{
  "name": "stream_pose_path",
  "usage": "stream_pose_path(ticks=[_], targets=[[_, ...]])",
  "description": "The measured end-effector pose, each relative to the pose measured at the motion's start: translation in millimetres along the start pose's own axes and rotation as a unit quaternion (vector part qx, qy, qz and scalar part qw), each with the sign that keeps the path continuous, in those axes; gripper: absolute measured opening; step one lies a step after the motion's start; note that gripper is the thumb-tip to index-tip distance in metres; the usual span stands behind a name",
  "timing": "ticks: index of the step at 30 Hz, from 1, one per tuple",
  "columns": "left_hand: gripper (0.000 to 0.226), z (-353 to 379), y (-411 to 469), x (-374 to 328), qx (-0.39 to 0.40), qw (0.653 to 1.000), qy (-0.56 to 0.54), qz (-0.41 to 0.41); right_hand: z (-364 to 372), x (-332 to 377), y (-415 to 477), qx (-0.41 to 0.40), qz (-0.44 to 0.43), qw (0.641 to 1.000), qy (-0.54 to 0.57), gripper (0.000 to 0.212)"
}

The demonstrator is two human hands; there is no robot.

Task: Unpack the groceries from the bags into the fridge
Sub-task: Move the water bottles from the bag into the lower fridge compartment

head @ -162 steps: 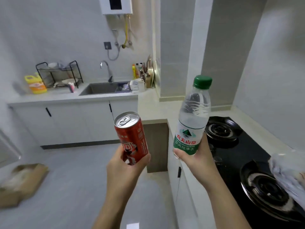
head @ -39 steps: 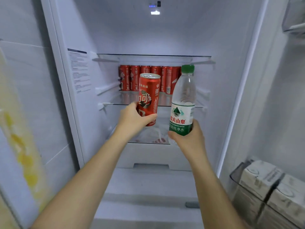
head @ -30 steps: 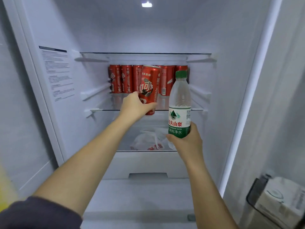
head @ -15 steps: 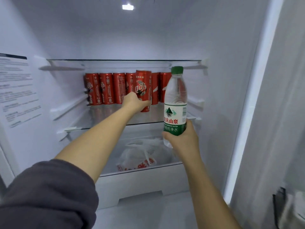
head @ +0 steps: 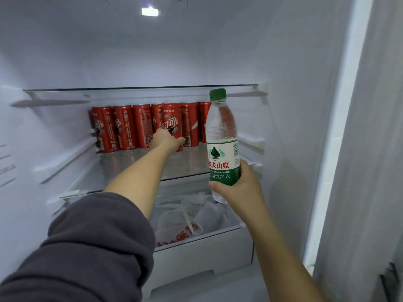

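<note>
held can (head: 172, 125) lower half: behind left hand (head: 166, 140) | end can (head: 204, 123): partly behind bottle (head: 221, 149)

The can (head: 171, 125) in the fingers of the left hand (head: 166, 139) is red with white lettering and a dark round emblem; the cans (head: 124, 127) beside those fingers are the same red. Above the fingers of the right hand (head: 239, 188), the clear bottle (head: 221, 127) has a green cap (head: 217, 95) and a white-and-green label (head: 222, 158) with red characters.
</note>
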State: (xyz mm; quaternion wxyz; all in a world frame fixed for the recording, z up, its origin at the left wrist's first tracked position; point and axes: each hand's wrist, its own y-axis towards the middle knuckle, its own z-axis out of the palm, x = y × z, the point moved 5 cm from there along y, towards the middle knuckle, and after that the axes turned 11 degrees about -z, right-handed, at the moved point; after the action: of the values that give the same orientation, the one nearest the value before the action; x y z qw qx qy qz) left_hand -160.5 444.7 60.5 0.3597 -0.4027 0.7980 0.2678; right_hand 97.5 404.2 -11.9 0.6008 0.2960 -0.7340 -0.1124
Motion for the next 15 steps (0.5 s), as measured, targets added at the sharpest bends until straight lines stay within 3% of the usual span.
stream_pose_path(ticks=[10, 15], targets=[[0.085, -5, 2, -7, -0.035, 0.990, 0.135, -0.035, 1, -5, 2, -0.002, 0.006, 1.000, 0.017, 0.058], [0.085, 1, 4, -11, -0.013, 0.995, 0.093, -0.043, -1, -7, 4, -0.006, 0.010, 1.000, 0.023, 0.059]])
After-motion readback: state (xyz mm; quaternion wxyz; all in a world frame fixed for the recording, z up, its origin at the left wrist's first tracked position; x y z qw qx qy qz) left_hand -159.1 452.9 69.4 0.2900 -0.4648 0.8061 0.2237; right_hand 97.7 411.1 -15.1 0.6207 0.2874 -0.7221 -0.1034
